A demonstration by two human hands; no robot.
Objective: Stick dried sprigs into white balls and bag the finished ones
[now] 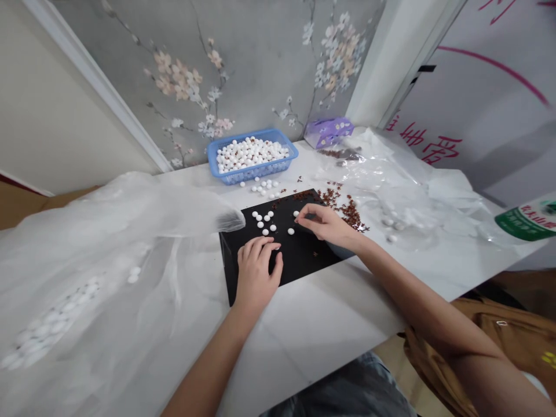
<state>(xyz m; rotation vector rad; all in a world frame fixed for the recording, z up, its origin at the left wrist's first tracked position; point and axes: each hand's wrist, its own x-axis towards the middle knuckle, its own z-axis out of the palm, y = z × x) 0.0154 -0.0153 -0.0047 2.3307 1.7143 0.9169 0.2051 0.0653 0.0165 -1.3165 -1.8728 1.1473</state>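
On the black board [299, 260], my left hand [258, 269] rests with curled fingers, its thumb and forefinger closed around a small white ball [277, 248] that shows only in part. My right hand [325, 226] is pinched above the board, beside another white ball. What its fingertips hold is too small to make out. Several loose white balls [260, 225] lie on the board beyond my left hand, and a single white ball [291, 231] lies between the hands. Small reddish-brown pieces [350, 211] are heaped at the board's right edge, past my right hand.
A blue basket [252, 176] full of white balls stands against the wall. Clear plastic bags [143, 202] with balls cover the table's left. More plastic [403, 197], a purple tissue pack [329, 132] and a green-labelled bottle [527, 221] are on the right. A brown bag [499, 341] is below.
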